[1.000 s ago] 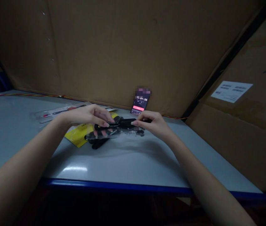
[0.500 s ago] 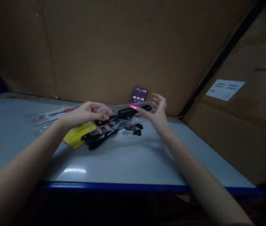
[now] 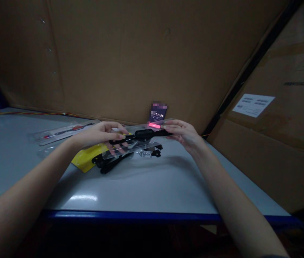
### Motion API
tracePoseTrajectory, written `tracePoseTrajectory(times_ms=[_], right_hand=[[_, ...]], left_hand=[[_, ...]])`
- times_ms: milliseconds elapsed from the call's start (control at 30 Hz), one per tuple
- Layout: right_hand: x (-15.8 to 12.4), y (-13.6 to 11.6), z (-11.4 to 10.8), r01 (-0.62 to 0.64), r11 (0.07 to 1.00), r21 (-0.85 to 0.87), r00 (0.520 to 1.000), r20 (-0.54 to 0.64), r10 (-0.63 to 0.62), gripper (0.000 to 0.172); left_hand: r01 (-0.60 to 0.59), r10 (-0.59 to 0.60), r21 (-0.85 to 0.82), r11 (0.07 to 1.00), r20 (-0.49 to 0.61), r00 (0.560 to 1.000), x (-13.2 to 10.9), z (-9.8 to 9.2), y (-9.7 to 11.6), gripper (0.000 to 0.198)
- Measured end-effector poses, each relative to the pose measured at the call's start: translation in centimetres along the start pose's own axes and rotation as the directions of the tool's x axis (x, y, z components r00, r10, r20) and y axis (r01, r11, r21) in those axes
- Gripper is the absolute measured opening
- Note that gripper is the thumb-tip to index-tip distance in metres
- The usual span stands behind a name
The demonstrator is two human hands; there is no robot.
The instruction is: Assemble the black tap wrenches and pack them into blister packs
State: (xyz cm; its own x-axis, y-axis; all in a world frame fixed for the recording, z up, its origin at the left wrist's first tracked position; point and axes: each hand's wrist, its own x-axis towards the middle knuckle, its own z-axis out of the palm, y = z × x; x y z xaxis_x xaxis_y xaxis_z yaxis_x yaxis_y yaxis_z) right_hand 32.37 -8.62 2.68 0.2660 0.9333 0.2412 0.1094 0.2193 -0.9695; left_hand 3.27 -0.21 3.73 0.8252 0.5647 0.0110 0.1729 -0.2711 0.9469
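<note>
A long black part (image 3: 144, 134) with a wider middle is held up over the table, together with a clear plastic bag (image 3: 152, 146). My left hand (image 3: 103, 134) is closed on its left end, thumb on top, with fingers showing through the plastic. My right hand (image 3: 184, 134) is closed round the right end, which the fingers partly hide. Below lie more black parts (image 3: 106, 167), several small silver screws (image 3: 144, 153) and small black pieces (image 3: 156, 153). A yellow packet (image 3: 85, 157) lies beneath my left wrist.
A phone (image 3: 157, 116) showing a timer leans on the cardboard wall (image 3: 109, 64) behind. Clear packaging with a thin red and dark tool (image 3: 72, 129) lies at left. A cardboard box (image 3: 275, 150) stands at right. The table (image 3: 146, 190) has a blue front edge.
My right hand has gone from spread fingers to closed round the black part's right end. That end has dropped slightly and is now partly covered. My left hand keeps its grip.
</note>
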Motion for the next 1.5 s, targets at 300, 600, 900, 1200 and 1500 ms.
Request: tracePoseTrajectory(times_ms=[300,600,900,1200,1500], right_hand=[[-0.8,0.1,2.0,0.118,0.990,-0.083,0.991,-0.050,-0.122,0.043],[-1.7,-0.3,3.3,0.563,0.436,-0.702,0.730,0.176,-0.660,0.050],[-3.6,-0.3,6.1,0.722,0.102,-0.685,0.665,0.645,-0.378,0.030],[-2.8,-1.5,3.7,0.616,0.151,-0.773,0.679,0.425,-0.599,0.015],[-2.2,-0.7,4.4,0.120,0.983,0.142,0.993,-0.036,-0.116,0.025]], left_hand=[[0.199,-0.185,-0.031,0.980,0.254,0.949,-0.6,0.8,0.4,0.042],[0.137,-0.135,0.004,0.991,0.207,0.969,-0.1,1.7,0.4,0.033],[0.138,-0.163,0.114,0.984,0.250,0.955,-0.2,2.5,0.5,0.037],[0.122,-0.116,-0.067,0.990,0.087,0.989,0.3,1.4,0.2,0.056],[0.059,-0.048,-0.220,0.974,0.056,0.997,1.0,2.4,-0.6,0.061]])
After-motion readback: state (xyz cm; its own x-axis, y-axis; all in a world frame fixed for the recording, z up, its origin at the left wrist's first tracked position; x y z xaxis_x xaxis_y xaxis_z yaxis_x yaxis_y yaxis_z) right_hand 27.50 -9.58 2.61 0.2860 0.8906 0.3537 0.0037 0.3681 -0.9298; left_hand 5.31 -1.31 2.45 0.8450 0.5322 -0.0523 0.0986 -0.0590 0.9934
